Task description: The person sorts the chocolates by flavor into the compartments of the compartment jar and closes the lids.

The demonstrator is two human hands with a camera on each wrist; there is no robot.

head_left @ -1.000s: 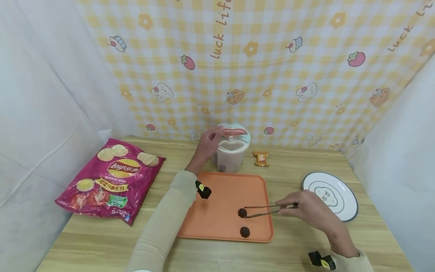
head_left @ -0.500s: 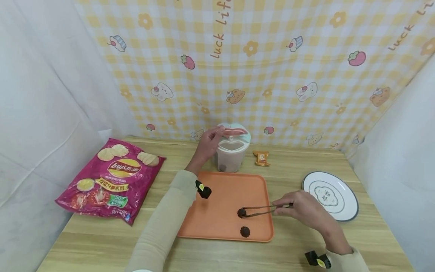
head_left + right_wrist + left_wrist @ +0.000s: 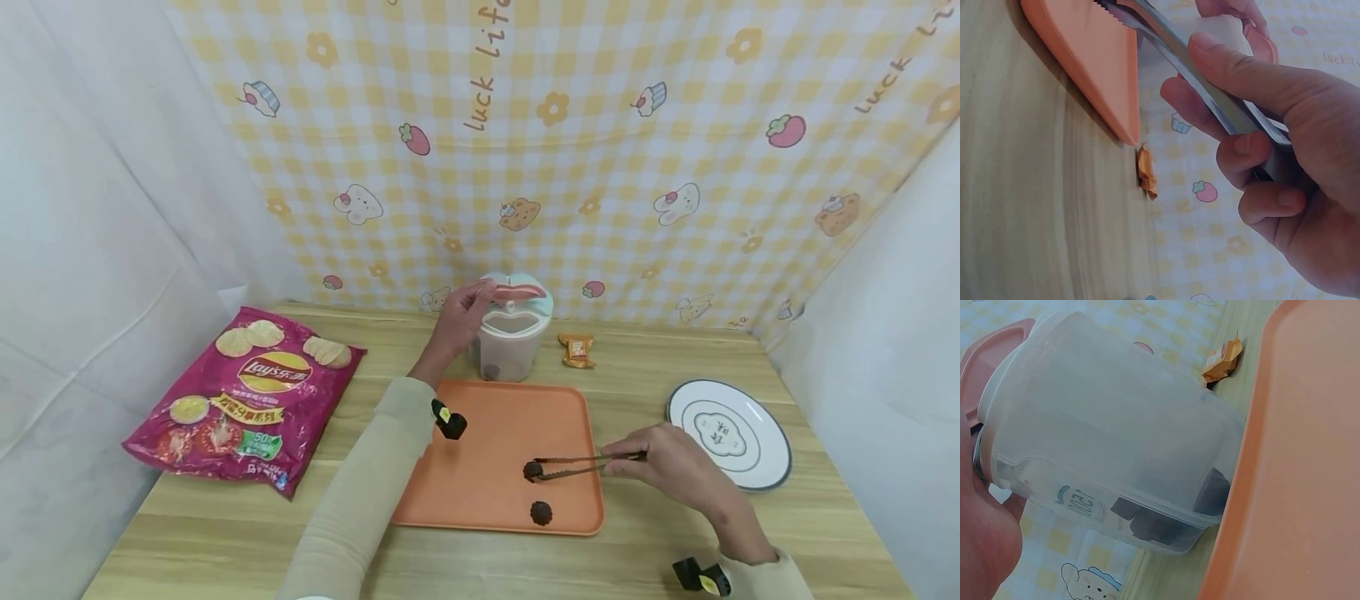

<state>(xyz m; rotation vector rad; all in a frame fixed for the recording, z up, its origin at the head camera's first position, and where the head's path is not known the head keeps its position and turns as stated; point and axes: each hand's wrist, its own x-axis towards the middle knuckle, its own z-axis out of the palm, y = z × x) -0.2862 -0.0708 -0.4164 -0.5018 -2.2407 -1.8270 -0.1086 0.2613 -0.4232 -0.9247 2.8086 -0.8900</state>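
Note:
My left hand [image 3: 459, 321] is at the top of a clear storage container [image 3: 506, 354], its fingers pinching the raised pink lid flap [image 3: 519, 292]. Dark chunks [image 3: 1157, 526] lie at the bottom of the container in the left wrist view. A pair of metal tongs [image 3: 1194, 78] is gripped in my right hand [image 3: 671, 467], thumb on one arm and fingers curled round the other. On the orange tray [image 3: 480, 433], the tong tips stand on either side of a dark brown ridged ball [image 3: 533, 471]. A second dark ball [image 3: 541, 512] sits nearer the tray's front edge.
A purple chip bag [image 3: 251, 396] lies left of the tray. Behind the tray, right of the container, is a small orange wrapped snack [image 3: 577, 350]. A white plate [image 3: 765, 450] with a dark rim lies beyond my right hand. A checked curtain [image 3: 600, 167] hangs behind the table.
My right hand has shifted slightly left with the tongs, bringing the tips further along the sides of the dark ball. My left hand stays at the flap.

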